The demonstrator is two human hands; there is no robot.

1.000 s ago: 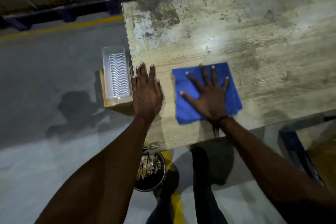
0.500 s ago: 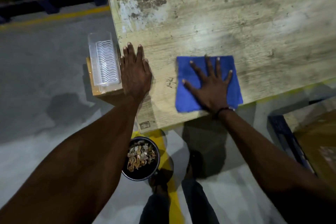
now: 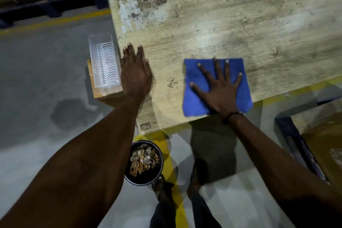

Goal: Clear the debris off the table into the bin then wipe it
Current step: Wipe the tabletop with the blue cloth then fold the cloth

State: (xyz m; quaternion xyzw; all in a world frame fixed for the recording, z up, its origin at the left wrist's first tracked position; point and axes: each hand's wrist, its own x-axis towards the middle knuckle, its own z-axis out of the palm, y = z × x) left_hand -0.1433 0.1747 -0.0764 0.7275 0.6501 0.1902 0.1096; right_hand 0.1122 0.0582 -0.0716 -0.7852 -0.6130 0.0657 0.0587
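The worn wooden table [image 3: 222, 24] fills the upper right of the head view. A blue cloth [image 3: 194, 102] lies flat at its near edge. My right hand [image 3: 220, 90] presses down on the cloth, palm flat and fingers spread. My left hand [image 3: 136, 74] rests flat on the bare tabletop by the table's left edge, holding nothing. On the floor below the table's near corner stands a dark round bin [image 3: 159, 172] with brownish debris [image 3: 143, 159] in it. I see no loose debris on the tabletop, only stains.
A clear plastic tray [image 3: 104, 63] sits on a cardboard box [image 3: 103, 95] against the table's left edge, next to my left hand. A blue-framed pallet [image 3: 296, 140] stands at the lower right. My feet [image 3: 162, 189] are beside the bin on a yellow floor line.
My right hand has slid the blue cloth to the right and closer to the near edge, so the gap to my left hand has widened. My left hand stays flat at the left edge.
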